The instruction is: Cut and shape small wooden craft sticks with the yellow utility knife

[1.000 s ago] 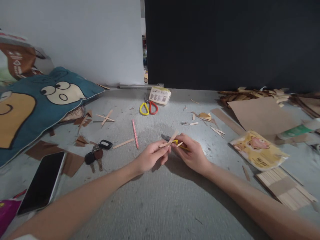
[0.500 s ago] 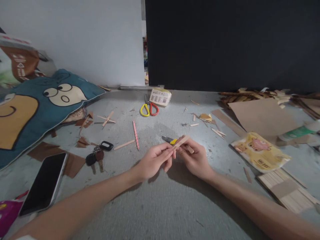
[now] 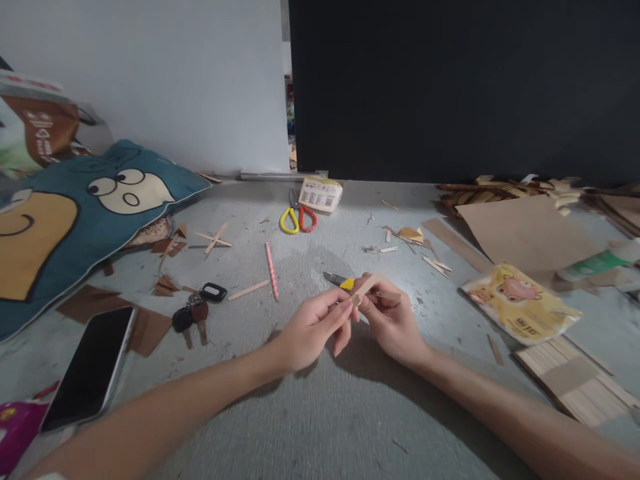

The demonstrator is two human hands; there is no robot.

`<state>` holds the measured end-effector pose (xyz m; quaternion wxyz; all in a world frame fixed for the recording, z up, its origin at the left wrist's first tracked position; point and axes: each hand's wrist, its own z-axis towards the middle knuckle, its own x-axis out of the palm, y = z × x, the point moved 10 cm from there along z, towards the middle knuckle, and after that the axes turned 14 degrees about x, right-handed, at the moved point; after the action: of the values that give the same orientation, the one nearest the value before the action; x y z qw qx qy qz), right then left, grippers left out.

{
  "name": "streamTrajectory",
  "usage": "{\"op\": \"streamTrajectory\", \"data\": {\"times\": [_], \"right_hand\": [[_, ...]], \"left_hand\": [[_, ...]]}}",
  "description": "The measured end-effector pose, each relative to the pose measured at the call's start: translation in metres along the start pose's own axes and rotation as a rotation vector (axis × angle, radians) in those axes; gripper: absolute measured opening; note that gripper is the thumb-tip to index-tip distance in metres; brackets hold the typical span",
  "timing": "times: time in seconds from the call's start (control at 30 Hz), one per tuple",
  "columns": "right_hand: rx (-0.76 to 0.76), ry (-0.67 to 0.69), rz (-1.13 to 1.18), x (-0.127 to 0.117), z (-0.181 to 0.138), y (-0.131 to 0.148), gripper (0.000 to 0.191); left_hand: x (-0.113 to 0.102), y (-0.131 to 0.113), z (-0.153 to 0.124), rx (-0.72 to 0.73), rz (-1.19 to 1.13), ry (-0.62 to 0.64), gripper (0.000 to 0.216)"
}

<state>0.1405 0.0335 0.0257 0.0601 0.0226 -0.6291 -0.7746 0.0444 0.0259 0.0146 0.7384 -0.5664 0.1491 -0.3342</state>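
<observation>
We pinch one wooden craft stick (image 3: 367,287) between both hands, left hand (image 3: 313,327) at its near end, right hand (image 3: 393,317) alongside, the stick's long axis slanting up-right.

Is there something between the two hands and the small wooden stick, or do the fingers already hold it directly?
Nothing visible stands between them. The left hand and the right hand both pinch the wooden stick directly.

One head-worn camera looks forward and down, close over the table (image 3: 310,413).
</observation>
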Motion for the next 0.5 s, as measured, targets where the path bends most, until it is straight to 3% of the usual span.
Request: {"op": "streamTrajectory", "data": {"times": [0.5], "right_hand": [[0.058, 0.094, 0.002, 0.0070, 0.0067, -0.0090, 0.023]], "left_hand": [[-0.0037, 0.0049, -0.0024, -0.006, -0.059, -0.059, 0.035]]}}
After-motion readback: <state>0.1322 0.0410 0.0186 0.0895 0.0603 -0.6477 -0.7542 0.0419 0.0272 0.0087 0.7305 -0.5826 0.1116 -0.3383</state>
